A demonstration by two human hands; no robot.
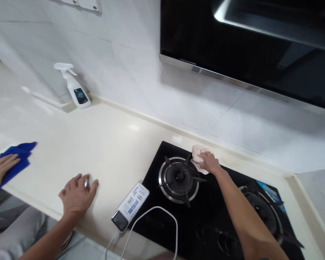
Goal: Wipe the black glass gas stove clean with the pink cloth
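My right hand (209, 162) presses a crumpled pale pink cloth (198, 157) against the back edge of the black gas stove (157, 173), just behind the left burner (180, 177). Its fingers are curled over the cloth. My left hand (77, 193) rests on the cream countertop (103, 144) near the front edge, fingers spread, with a ring on one finger and nothing held. Between my left hand and the stove lies a white power bank (131, 206) with a small dark display, and a white cable (158, 208) runs from its end across the stove's front.
At far left another person's hand (0, 169) lies on a blue cloth (20, 155). A white spray bottle (77, 90) stands by the wall corner. The black range hood (233, 47) overhangs the stove. A second burner (261, 213) is under my right forearm's far side.
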